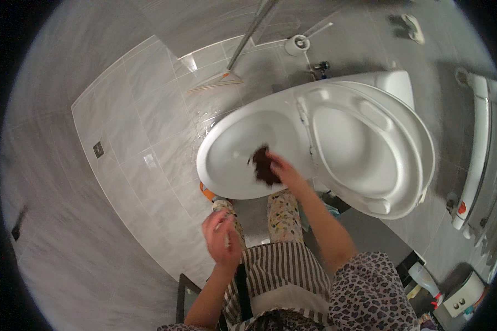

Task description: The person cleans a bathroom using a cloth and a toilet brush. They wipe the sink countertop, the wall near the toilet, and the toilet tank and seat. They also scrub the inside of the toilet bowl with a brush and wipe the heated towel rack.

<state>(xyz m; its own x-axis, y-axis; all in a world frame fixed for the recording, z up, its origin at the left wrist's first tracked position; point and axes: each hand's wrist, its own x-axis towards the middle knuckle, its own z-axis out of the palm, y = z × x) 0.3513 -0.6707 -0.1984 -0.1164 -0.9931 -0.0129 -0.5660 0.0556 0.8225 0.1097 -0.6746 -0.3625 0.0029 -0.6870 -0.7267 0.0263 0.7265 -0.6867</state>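
A dark brown cloth [264,166] hangs from my right hand [281,168], whose fingers are closed on it. Both are over the left part of a white oval bath [209,160], and the cloth is blurred. My left hand [222,237] is held up in front of my legs, outside the bath's near rim. Its fingers are loosely bent and partly apart, slightly smeared, and I see nothing in them. A second white moulded tub [384,207] with raised sides rests over the right part of the bath.
A squeegee [218,81] with a long handle stands on the grey tiled floor behind the bath. A paper roll [297,45] and a tap [321,67] are at the far wall. A white rail [474,154] and a spray bottle [423,277] are at right. A floor drain [98,149] lies left.
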